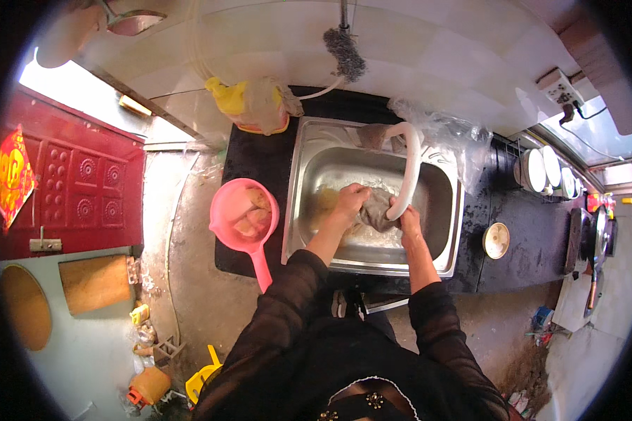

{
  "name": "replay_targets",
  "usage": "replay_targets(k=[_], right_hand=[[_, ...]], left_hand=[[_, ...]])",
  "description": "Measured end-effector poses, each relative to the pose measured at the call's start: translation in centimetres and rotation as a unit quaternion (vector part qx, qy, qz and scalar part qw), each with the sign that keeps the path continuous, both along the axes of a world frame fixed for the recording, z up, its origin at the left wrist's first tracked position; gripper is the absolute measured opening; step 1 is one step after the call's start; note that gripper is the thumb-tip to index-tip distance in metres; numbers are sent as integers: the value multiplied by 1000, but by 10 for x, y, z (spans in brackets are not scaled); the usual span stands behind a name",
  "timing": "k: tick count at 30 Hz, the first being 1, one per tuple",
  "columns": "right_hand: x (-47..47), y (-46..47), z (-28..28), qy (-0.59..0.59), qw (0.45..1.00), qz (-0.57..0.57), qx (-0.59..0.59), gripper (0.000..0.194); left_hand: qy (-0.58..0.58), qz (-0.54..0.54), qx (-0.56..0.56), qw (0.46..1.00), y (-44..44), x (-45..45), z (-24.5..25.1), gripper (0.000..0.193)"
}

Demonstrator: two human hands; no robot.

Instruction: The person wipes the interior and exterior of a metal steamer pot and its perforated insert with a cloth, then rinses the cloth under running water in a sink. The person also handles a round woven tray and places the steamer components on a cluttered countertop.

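Over a stainless steel sink [437,231], my left hand [354,200] grips one side of a wet grey-brown cloth [378,210]. My right hand [410,221] holds the cloth's other side, close beside the mouth of a white flexible hose [413,163]. That hose arches down from the back rim of the sink and its end meets the cloth. Whether my right fingers also touch the hose cannot be made out. Water and brownish bits lie on the basin floor under the cloth.
Left of the sink, a pink plastic ladle [231,244] holds pale pieces in liquid. A yellow container [253,105] stands behind it. Crumpled clear plastic [453,139] covers the back right corner. A small bowl [495,240] and a rack of white dishes [537,168] are to the right.
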State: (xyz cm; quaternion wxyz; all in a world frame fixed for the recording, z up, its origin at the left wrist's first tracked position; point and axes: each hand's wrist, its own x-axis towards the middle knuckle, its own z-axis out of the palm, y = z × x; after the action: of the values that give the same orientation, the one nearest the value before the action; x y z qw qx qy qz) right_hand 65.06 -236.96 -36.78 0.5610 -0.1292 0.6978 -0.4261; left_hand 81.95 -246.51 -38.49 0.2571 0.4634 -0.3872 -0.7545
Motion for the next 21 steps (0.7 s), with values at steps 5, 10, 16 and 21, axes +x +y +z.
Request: replay_targets(k=[5, 10, 16, 21], right_hand=[[35, 20, 14, -367, 924, -83, -63, 70], [40, 21, -32, -325, 929, -106, -139, 46], [90, 4, -25, -245, 936, -192, -163, 41], [18, -7, -60, -310, 923, -168, -150, 30]], left_hand=[[-272, -45, -261, 925, 71, -40, 42, 30], [-241, -103, -400, 878, 121, -31, 65, 32], [-305, 39, -203, 930, 16, -16, -10, 34], [-306, 87, -294, 902, 89, -53, 55, 36]])
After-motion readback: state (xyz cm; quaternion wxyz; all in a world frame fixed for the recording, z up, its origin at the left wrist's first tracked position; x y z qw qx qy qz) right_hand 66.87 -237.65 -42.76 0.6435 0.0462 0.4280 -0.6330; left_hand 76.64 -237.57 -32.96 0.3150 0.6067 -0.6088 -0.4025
